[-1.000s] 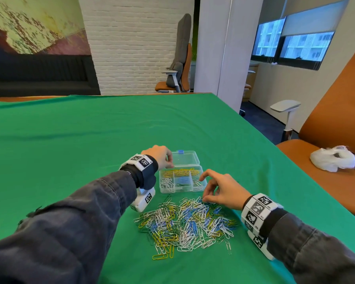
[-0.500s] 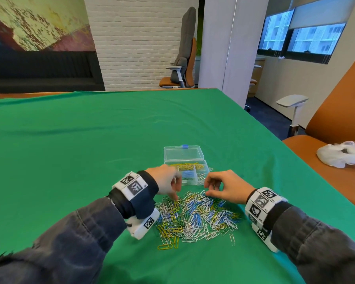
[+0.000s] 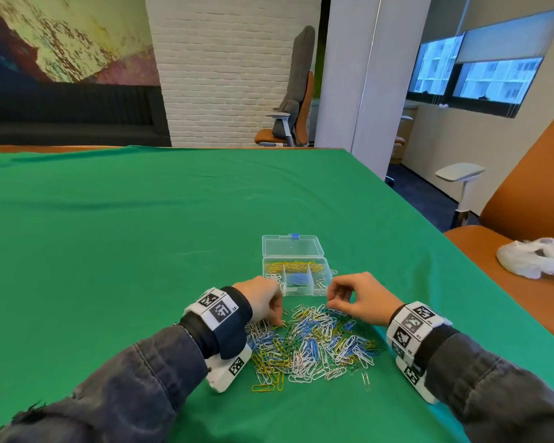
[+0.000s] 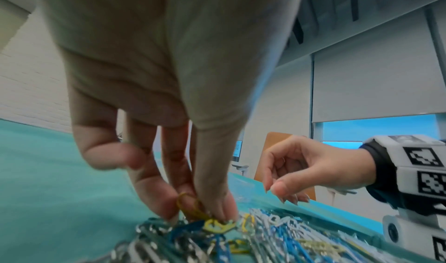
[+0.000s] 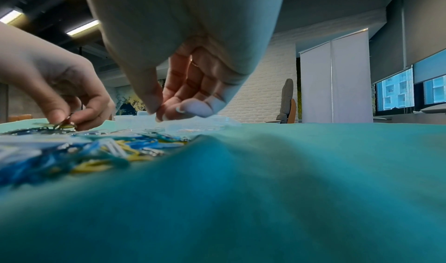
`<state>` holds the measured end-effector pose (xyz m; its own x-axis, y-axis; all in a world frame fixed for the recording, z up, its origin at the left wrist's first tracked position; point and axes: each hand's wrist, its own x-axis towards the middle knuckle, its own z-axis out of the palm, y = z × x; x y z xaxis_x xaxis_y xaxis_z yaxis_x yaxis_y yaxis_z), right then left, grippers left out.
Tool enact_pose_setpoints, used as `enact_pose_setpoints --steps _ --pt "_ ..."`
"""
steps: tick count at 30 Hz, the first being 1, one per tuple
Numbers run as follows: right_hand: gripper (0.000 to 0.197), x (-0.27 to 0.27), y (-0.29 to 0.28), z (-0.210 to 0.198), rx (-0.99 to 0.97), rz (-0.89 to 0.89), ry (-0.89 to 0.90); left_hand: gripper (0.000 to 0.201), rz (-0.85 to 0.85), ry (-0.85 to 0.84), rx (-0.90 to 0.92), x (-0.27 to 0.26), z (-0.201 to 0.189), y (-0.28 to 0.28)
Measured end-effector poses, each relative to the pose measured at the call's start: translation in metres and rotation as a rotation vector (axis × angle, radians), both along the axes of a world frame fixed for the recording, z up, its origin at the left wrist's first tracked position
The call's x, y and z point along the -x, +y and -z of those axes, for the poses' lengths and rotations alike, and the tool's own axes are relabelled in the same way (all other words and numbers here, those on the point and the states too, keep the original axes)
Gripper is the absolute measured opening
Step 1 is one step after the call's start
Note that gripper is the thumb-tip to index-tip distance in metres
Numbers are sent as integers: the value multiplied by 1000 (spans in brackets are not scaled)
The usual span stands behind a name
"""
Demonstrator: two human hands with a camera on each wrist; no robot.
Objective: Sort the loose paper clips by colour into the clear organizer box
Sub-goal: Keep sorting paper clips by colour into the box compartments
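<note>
Paper clips (image 3: 311,343) heaped near the table's (image 3: 109,251) front edge, organizer box (image 3: 296,276) just beyond toward its far edge; left hand (image 3: 263,302), nearer, pinches a yellow clip (image 4: 190,208) at the heap's left margin, right hand (image 3: 355,298) hovers loosely curled, seemingly empty.

Office or meeting room: swivel office chair (image 3: 293,100) far beyond hands, white brick wall (image 3: 234,68), roller-blind windows (image 3: 475,68) far right of right hand (image 3: 355,298), green-covered table (image 3: 141,235) under hands.
</note>
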<state>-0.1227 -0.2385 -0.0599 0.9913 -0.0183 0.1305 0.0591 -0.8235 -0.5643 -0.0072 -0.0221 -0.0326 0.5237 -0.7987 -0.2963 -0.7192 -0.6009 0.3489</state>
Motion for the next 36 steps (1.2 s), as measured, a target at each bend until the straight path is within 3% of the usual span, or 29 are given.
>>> enact_pose_setpoints --steps 4,20,26,36 --pt "4 0 -1 0 1 7 1 8 11 37 90 -9 -4 3" --pt "4 -2 0 1 5 -18 13 21 -25 257 361 -6 -6 -3" --pt "27 -1 3 2 -28 -52 7 15 -72 249 507 -1 -2 -8" --pt "18 -2 -1 3 17 -54 18 13 102 87 207 18 0 -17"
